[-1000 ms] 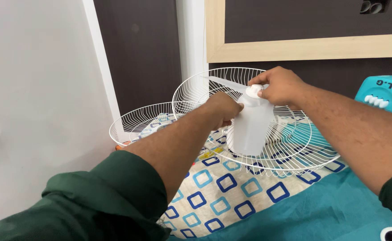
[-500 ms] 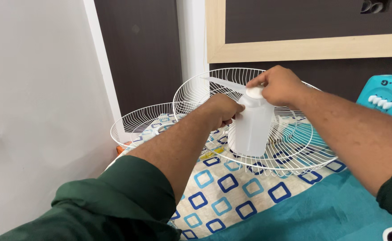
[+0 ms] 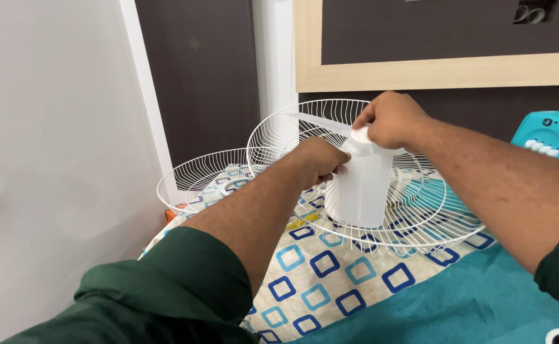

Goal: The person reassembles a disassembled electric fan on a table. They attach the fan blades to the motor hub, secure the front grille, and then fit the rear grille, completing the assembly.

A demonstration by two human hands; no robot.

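1. Right hand (image 3: 391, 119) fingertips pinch the white round cap (image 3: 360, 135) on top of the translucent fan blade (image 3: 359, 185).
2. Left hand (image 3: 318, 159) is closed on the blade hub from the left.
3. Blade sits inside the white wire guard (image 3: 419, 216), well within its rim.
4. Second wire guard (image 3: 197, 178) lies left, near the wall (image 3: 50, 159).
5. Patterned cloth (image 3: 318, 267) lies open below.

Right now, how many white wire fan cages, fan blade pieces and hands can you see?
White wire fan cages: 2, the big one and the small one.
Translucent fan blade piece: 1.
Hands: 2, left hand and right hand, both gripping the blade piece.
Total: 5.
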